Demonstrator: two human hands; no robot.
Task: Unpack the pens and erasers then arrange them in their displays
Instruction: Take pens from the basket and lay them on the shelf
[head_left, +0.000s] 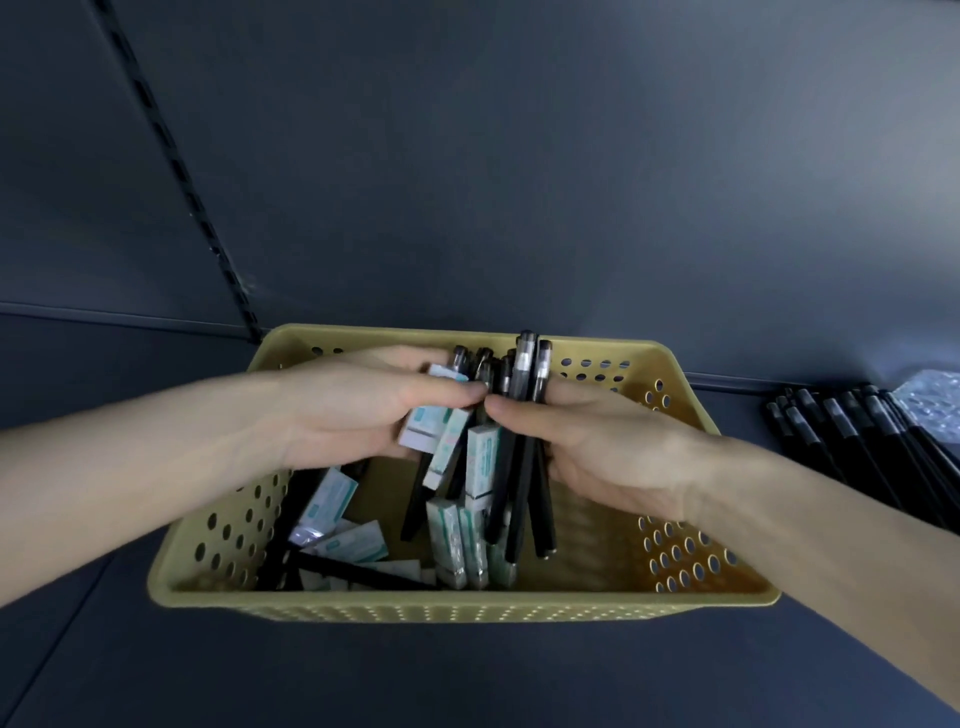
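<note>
Black pens (521, 441), light, stiff and slick, stand bunched at frame centre over the yellow basket (467, 607), mixed with boxed erasers (442, 434). Left hand (358, 410) curls round the erasers, right hand (602, 457) round the pens mid-barrel, palms facing; a loose grip would probably let pieces slide free.

Shelf pens (862, 441) run off the right edge; eraser (480, 462) print is unreadable.

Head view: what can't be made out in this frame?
Head view only:
- Labels on the erasers: print too small and blurred.
- Far floor of the basket: hidden by the left hand, the right hand and the pens they hold.
- Count of shelf pens: cut off by the right edge.
</note>
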